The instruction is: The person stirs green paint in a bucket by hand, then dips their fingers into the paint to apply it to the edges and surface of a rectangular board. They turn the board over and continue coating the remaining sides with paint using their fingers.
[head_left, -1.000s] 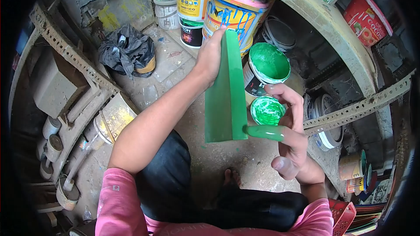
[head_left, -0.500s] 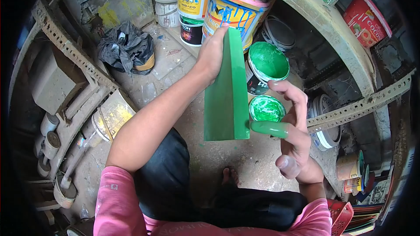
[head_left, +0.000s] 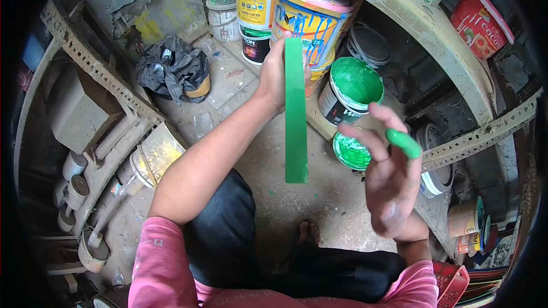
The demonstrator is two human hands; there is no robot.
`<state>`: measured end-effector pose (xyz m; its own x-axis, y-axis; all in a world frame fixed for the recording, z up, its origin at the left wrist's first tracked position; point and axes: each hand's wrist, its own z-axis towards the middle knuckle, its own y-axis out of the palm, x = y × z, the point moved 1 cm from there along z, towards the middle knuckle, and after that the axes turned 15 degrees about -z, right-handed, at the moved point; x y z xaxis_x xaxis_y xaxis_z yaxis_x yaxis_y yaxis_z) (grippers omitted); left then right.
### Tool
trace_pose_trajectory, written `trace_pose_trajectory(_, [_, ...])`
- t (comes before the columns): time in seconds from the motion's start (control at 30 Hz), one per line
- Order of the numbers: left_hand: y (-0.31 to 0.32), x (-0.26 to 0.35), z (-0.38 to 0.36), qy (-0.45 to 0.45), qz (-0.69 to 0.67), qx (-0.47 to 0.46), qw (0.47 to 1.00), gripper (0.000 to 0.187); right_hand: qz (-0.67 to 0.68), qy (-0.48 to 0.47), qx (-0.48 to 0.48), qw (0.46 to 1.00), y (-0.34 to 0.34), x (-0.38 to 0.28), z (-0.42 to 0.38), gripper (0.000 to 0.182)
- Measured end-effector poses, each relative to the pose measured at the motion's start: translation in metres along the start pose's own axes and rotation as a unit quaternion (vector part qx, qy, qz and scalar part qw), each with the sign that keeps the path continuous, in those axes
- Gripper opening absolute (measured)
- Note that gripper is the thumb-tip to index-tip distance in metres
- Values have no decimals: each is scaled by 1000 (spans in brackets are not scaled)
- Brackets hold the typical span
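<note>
My left hand (head_left: 273,75) is wrapped round the far end of a flat green-painted board (head_left: 295,120), held up edge-on so that its narrow side faces me. My right hand (head_left: 393,179) hovers to the right of the board, apart from it, fingers spread and bent, with wet green paint coating one finger. Past that hand stands an open paint bucket (head_left: 359,94), green paint inside it. A round lid (head_left: 349,153) smeared with green paint lies just nearer to me, partly behind the fingers.
Stacked yellow paint buckets (head_left: 311,14) stand at the back. A black plastic bag (head_left: 174,68) sits on the floor to the left, near a paint-stained pail (head_left: 154,159). Perforated metal shelf edges (head_left: 479,140) curve in on both sides. A red basket (head_left: 451,285) is at lower right.
The board has turned from showing its broad face to showing mostly its narrow edge. My right hand has moved right, away from the board, and its painted finger has lifted.
</note>
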<state>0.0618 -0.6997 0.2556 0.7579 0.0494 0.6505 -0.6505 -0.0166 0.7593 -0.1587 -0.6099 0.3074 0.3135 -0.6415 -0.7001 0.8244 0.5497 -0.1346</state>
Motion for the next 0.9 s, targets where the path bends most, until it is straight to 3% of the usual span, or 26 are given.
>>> trace_pose_trajectory(0.1, [-2, 4, 0, -10, -36, -54, 998, 61, -25, 26, -40, 999, 12, -10, -13, 84])
trace_pose_trajectory(0.2, [5, 1, -5, 28, -80, 15, 996, 53, -26, 13, -27, 999, 22, -13, -25, 88])
trace_pose_trajectory(0.4, [-5, 5, -3, 8, -114, -55, 992, 60, 19, -5, -3, 1000, 25, -14, -19, 93])
trace_pose_trajectory(0.57, [-22, 1, 7, 22, -156, -169, 973, 63, 85, -19, -13, 996, 25, -13, -15, 95])
trace_pose_trajectory(0.9, [-15, 4, -3, 35, -140, -108, 984, 62, 158, -63, -1, 985, 42, -13, -15, 91])
